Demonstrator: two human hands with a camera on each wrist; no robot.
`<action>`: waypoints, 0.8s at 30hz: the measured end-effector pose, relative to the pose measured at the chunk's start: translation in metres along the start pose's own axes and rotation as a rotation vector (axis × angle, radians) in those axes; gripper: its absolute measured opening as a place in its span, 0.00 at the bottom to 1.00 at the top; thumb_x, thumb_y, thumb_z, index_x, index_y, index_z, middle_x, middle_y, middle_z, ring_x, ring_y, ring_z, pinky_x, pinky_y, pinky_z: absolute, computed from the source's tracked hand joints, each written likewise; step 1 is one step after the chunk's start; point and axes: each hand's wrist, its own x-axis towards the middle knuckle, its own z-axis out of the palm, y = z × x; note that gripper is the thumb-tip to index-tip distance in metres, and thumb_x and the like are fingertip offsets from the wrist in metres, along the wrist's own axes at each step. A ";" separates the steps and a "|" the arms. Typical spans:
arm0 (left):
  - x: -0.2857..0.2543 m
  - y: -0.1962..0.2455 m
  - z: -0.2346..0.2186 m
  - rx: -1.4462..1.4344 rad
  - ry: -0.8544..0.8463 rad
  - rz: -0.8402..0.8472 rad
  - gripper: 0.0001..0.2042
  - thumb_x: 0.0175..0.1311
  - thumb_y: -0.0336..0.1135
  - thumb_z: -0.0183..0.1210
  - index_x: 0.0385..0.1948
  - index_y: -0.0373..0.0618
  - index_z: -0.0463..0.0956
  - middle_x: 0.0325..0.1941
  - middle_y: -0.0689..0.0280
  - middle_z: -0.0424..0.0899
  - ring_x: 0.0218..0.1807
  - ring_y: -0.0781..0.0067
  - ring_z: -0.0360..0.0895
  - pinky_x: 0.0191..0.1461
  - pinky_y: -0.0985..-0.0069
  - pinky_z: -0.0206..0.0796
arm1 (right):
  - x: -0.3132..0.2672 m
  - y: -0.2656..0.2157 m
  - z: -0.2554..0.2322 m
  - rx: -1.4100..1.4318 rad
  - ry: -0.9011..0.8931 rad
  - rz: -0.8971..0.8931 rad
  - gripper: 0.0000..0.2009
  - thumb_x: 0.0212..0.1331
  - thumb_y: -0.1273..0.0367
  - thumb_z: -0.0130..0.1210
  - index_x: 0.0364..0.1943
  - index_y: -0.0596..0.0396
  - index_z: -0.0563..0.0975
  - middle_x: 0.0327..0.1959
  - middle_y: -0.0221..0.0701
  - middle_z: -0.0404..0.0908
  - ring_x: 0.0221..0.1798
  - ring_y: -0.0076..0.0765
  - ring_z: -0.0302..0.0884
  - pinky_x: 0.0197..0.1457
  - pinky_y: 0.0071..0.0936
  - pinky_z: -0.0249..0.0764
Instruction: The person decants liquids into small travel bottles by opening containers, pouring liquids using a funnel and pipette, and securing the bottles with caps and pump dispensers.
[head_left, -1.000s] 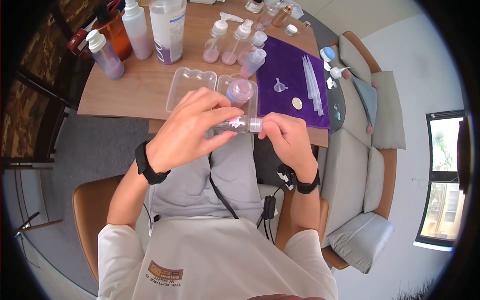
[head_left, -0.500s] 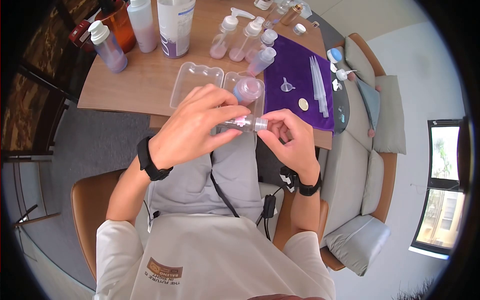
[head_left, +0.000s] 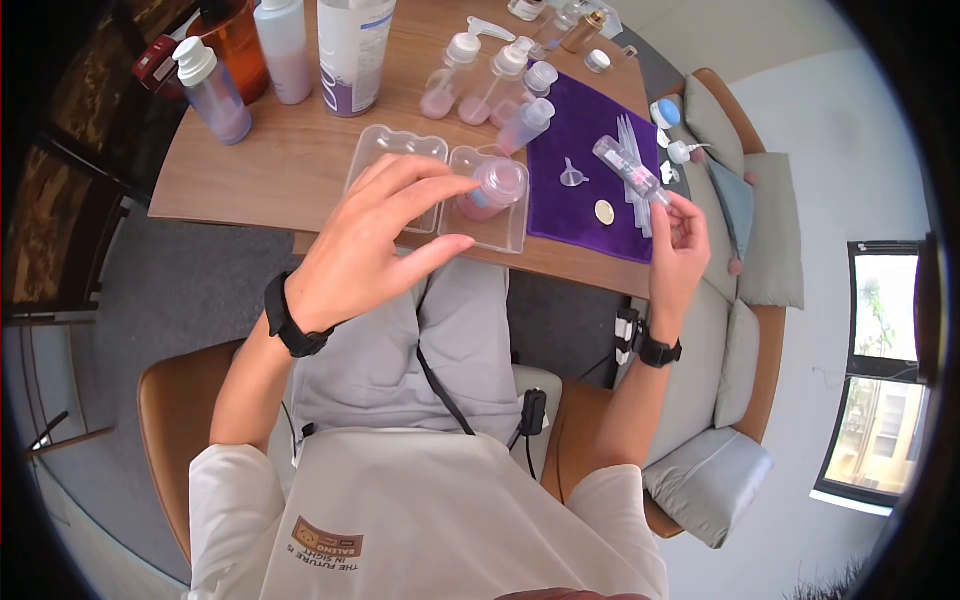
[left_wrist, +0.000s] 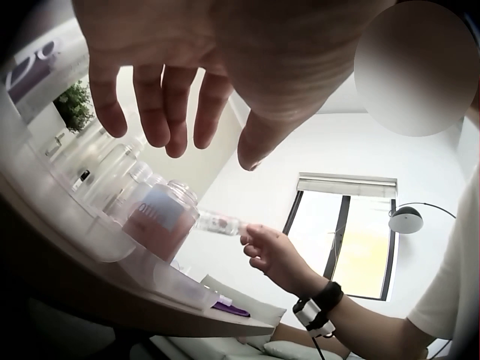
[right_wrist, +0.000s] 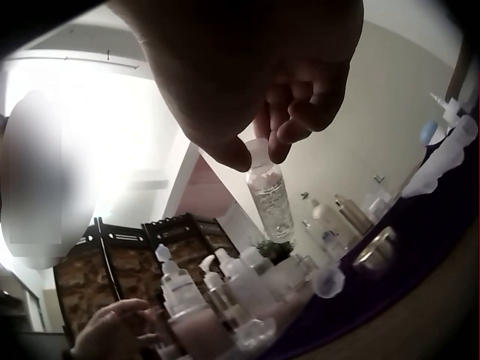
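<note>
My right hand [head_left: 680, 245] pinches a small clear bottle [head_left: 628, 168] by its neck between thumb and fingers, over the right side of the purple cloth [head_left: 560, 215]. Pink marks show on the bottle's side, and in the right wrist view the bottle [right_wrist: 270, 199] hangs base down from the fingertips. My left hand [head_left: 385, 235] holds nothing, its fingers extended and thumb apart. It hovers beside a round jar of pink contents [head_left: 490, 188] that stands in one half of an opened clear plastic case [head_left: 400, 140]. In the left wrist view the jar [left_wrist: 161, 221] bears a blue label.
On the cloth lie a small funnel [head_left: 572, 174], a round gold lid [head_left: 604, 212] and several plastic droppers [head_left: 640, 215]. Behind the case stand several clear bottles with pink liquid [head_left: 440, 95]. A big white-and-purple bottle [head_left: 352, 60] and an orange bottle [head_left: 232, 55] stand at the back left.
The right hand has carried the clear bottle from between both hands rightward over the cloth. The left hand has let go of it and stays near the case.
</note>
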 end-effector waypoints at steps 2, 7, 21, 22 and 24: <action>-0.002 -0.001 0.002 -0.002 -0.002 -0.009 0.23 0.58 0.31 0.74 0.57 0.42 0.83 0.57 0.58 0.82 0.57 0.54 0.78 0.62 0.63 0.71 | 0.004 0.009 0.001 -0.269 0.026 -0.078 0.12 0.65 0.71 0.69 0.49 0.57 0.82 0.36 0.23 0.83 0.34 0.17 0.74 0.36 0.22 0.73; -0.005 -0.002 -0.001 0.029 -0.003 -0.044 0.20 0.61 0.33 0.72 0.55 0.43 0.83 0.56 0.59 0.82 0.57 0.54 0.78 0.62 0.63 0.72 | 0.003 0.033 0.004 -0.643 0.005 -0.310 0.13 0.61 0.69 0.71 0.48 0.54 0.83 0.35 0.26 0.83 0.31 0.27 0.75 0.36 0.28 0.75; 0.007 -0.009 0.014 0.092 0.001 -0.073 0.28 0.59 0.35 0.74 0.63 0.41 0.78 0.61 0.57 0.83 0.62 0.52 0.78 0.67 0.62 0.69 | 0.000 0.008 0.002 -0.577 -0.318 -0.468 0.21 0.56 0.67 0.73 0.54 0.53 0.83 0.51 0.35 0.86 0.48 0.44 0.82 0.53 0.37 0.79; 0.010 -0.009 0.016 0.087 0.005 -0.076 0.29 0.59 0.36 0.74 0.64 0.41 0.77 0.61 0.57 0.83 0.63 0.52 0.77 0.67 0.62 0.69 | 0.001 0.005 0.002 -0.600 -0.346 -0.468 0.21 0.56 0.67 0.73 0.54 0.53 0.83 0.52 0.36 0.86 0.50 0.45 0.81 0.55 0.38 0.79; 0.016 -0.008 0.022 0.081 0.014 -0.086 0.31 0.59 0.38 0.75 0.65 0.41 0.76 0.62 0.57 0.83 0.64 0.52 0.76 0.68 0.61 0.68 | 0.003 0.004 0.004 -0.644 -0.405 -0.473 0.22 0.56 0.66 0.73 0.55 0.54 0.83 0.52 0.37 0.86 0.55 0.48 0.81 0.59 0.40 0.78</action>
